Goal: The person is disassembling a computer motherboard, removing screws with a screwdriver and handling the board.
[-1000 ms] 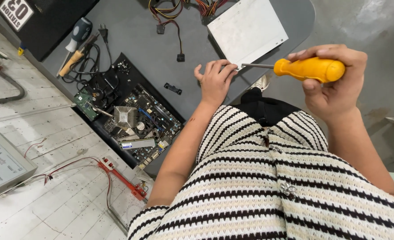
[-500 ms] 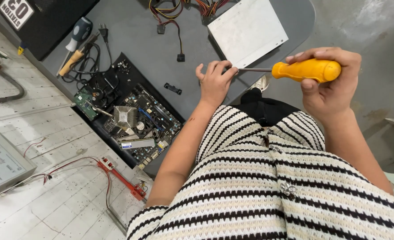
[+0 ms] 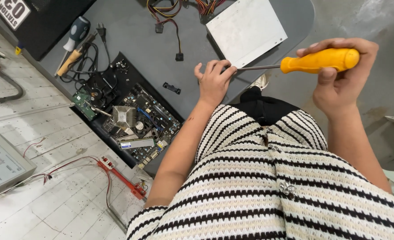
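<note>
Left hand point(image 3: 215, 82): curled narrow at the near edge of the grey desk point(image 3: 134, 44), fingertips pinched around the metal tip of the screwdriver point(image 3: 317, 61). Cannot tell whether something small, such as a screw, sits between the fingers. Further left on the desk, well apart from the hand: an open circuit board point(image 3: 130, 118), and between board and hand a small black part point(image 3: 171, 88). Just above the fingers, the corner of a pale metal box point(image 3: 246, 29). Moving right: thin shaft held level in the air, then the yellow handle, wrapped fully by the right hand point(image 3: 339, 84), thumb underneath, off the desk and over the floor.

Possible trouble, as a judgement only: a push or a twist from the right hand too strong, and the tip slides and pricks the left fingers. Also, any small piece pinched there could drop past the desk edge onto the lap or the floor and be lost, because both hands work in the air with nothing beneath to catch it.
</note>
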